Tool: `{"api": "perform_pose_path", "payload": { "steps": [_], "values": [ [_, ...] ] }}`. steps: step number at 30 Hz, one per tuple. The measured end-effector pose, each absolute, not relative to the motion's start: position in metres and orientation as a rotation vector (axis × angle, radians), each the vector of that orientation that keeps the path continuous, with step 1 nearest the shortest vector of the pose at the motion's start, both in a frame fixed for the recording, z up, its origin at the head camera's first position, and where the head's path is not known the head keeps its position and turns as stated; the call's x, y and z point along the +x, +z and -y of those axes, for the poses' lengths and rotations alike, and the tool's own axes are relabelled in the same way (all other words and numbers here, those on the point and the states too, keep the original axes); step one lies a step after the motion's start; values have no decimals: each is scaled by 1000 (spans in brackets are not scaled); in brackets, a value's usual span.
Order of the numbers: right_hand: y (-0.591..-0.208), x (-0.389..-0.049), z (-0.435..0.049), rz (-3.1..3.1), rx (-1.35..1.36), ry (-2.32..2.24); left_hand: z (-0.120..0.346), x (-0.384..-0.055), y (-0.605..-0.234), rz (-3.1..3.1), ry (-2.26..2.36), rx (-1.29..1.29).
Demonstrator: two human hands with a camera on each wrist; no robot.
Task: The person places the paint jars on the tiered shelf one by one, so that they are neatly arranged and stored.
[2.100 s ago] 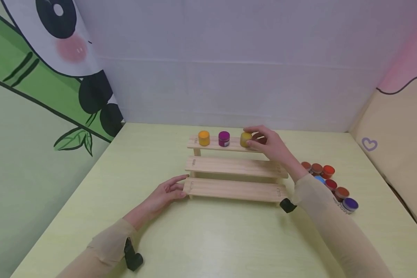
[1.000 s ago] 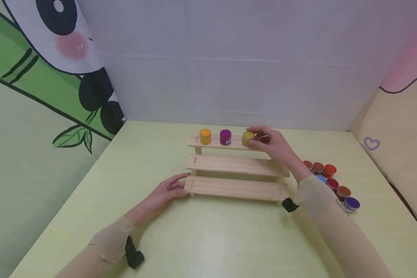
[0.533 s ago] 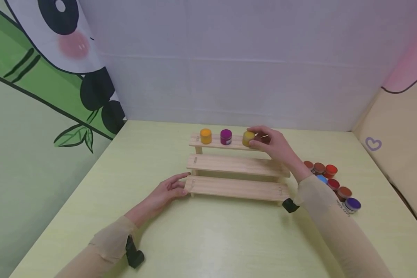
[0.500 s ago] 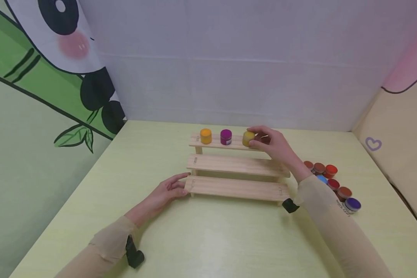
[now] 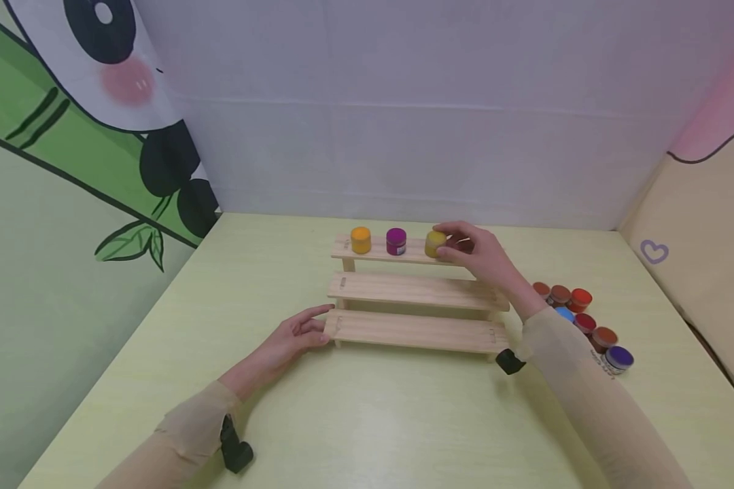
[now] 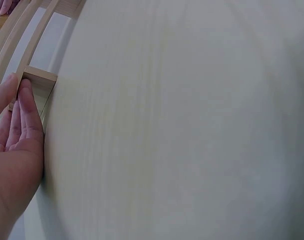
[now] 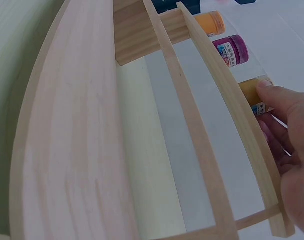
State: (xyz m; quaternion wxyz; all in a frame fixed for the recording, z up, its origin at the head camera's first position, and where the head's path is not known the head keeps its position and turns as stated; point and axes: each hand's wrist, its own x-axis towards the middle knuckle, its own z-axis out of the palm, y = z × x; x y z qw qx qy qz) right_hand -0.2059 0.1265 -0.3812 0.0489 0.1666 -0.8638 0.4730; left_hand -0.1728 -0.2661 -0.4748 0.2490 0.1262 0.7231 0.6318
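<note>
A three-tier wooden display rack (image 5: 417,289) stands on the table. On its top tier sit an orange paint jar (image 5: 361,240), a purple paint jar (image 5: 396,242) and a mustard-yellow paint jar (image 5: 433,244), left to right. My right hand (image 5: 480,252) holds the yellow jar between thumb and fingers; the right wrist view shows the thumb on the lid end of that yellow jar (image 7: 250,95). At the rack's lower left end, my left hand (image 5: 289,341) pinches the bottom board; the left wrist view has the thumb and forefinger of this hand (image 6: 19,135) on either side of the wood.
Right of the rack, partly behind the right forearm, several paint jars stand on the table: brown, red (image 5: 581,298), blue (image 5: 565,314) and purple (image 5: 619,358) among them. A pale wall (image 5: 391,156) rises behind the table, with painted panels at both sides.
</note>
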Motion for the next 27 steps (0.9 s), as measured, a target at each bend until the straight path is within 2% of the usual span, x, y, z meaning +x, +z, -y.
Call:
{"api": "perform_pose_path", "payload": {
  "steps": [5, 17, 27],
  "values": [
    [-371, -196, -122, 2640, 512, 1439, 266, -174, -476, -1967, 1718, 338],
    [-386, -212, -132, 2588, 565, 1474, 266, -173, -476, -1965, 1726, 340],
    [-378, -189, -146, 2608, 555, 1299, 266, -173, -475, -1957, 1735, 349]
  ]
}}
